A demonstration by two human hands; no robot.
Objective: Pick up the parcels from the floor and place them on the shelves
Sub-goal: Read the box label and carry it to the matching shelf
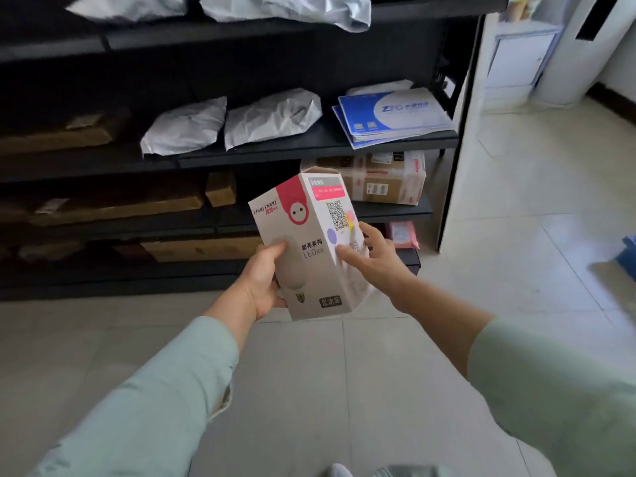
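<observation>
A tall grey LED bulb box [309,242] with a pink top corner and a QR code hangs tilted in front of me, above the floor. My left hand [263,280] grips its lower left side. My right hand [370,256] holds its right side, fingers spread over the face. Behind it stands the black shelf unit [309,146] with several boards. The box sits level with the lower boards, apart from them.
Grey mailer bags [272,118] and blue envelopes [392,115] lie on the middle board. A taped carton [382,180] sits below, brown boxes [113,208] to the left, a pink pouch [402,234] lower right. Tiled floor [516,235] extends right, with a blue item [628,256] at the edge.
</observation>
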